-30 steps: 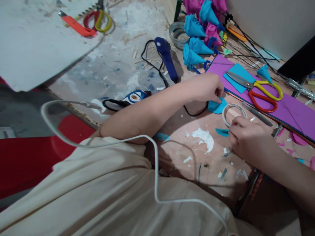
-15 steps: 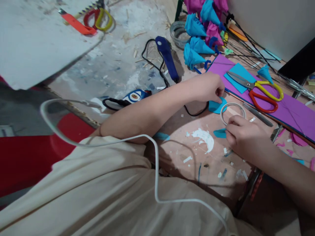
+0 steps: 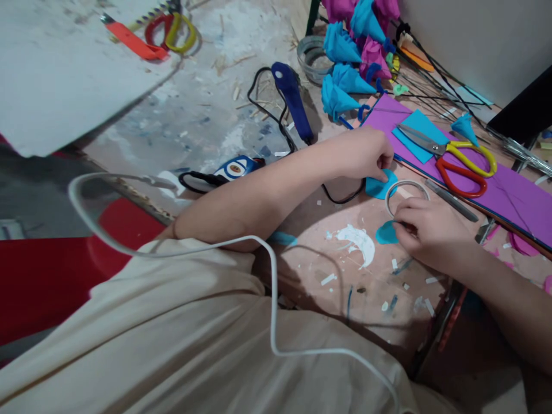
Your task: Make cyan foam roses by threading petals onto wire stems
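Note:
My left hand [image 3: 370, 150] is closed, its fingertips down on a blue paper piece [image 3: 380, 185] on the table. Between the thumb and fingers of my right hand [image 3: 433, 231] is the edge of a second, rounded blue paper piece [image 3: 387, 232], just above the tabletop. A thin white tape roll [image 3: 389, 198] lies between the two hands, partly behind my right fingers. Beside it rests a slim grey cutter-like tool [image 3: 452, 202]. Scissors [image 3: 459, 161] with one yellow and one red handle lie on purple sheets [image 3: 513, 192], over a blue paper square [image 3: 420, 123].
Blue and pink paper flowers [image 3: 342, 86] with dark stems lie at the back, near a clear tape roll [image 3: 313, 57]. A blue glue gun-like tool [image 3: 291, 100] with a black cord is left of them. A white cable [image 3: 273, 287] crosses my lap. More scissors [image 3: 181, 34] lie far left.
My right hand has shifted slightly and turned its blue paper piece, so more of the piece's rounded face shows. My left hand stays in place on the other piece.

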A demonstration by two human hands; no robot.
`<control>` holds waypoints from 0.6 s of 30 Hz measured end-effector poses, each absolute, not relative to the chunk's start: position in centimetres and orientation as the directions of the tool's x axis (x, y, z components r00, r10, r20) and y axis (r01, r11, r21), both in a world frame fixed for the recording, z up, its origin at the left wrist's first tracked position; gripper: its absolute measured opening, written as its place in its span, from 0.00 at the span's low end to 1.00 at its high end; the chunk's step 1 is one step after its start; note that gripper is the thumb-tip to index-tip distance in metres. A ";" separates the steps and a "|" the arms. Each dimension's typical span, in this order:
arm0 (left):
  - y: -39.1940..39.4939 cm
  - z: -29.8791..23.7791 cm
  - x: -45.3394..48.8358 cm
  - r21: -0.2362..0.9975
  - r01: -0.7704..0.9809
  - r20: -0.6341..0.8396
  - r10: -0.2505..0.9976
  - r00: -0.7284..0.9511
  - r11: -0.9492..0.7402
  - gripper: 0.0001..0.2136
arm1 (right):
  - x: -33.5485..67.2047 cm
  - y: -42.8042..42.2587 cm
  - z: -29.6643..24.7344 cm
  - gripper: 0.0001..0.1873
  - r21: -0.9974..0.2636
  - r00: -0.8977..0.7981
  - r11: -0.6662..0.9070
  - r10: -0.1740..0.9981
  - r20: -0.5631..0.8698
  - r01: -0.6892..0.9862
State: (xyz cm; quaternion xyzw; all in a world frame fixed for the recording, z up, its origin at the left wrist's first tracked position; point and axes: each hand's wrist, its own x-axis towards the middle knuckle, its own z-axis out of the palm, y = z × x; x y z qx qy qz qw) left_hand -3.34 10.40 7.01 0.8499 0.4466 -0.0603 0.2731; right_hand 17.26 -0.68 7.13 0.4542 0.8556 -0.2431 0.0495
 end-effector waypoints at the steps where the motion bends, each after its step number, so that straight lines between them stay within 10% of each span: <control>1: 10.4 7.0 -3.4 0.416 0.787 -0.342 0.724 0.599 -0.455 0.11 | 17.4 -0.5 7.0 0.13 -0.404 -0.598 0.471 0.747 -0.290 0.784; 18: 9.0 8.5 -3.5 0.194 0.770 -0.347 0.692 0.633 -0.608 0.12 | 18.9 1.6 5.1 0.12 -0.695 -0.644 0.448 0.764 -0.029 0.562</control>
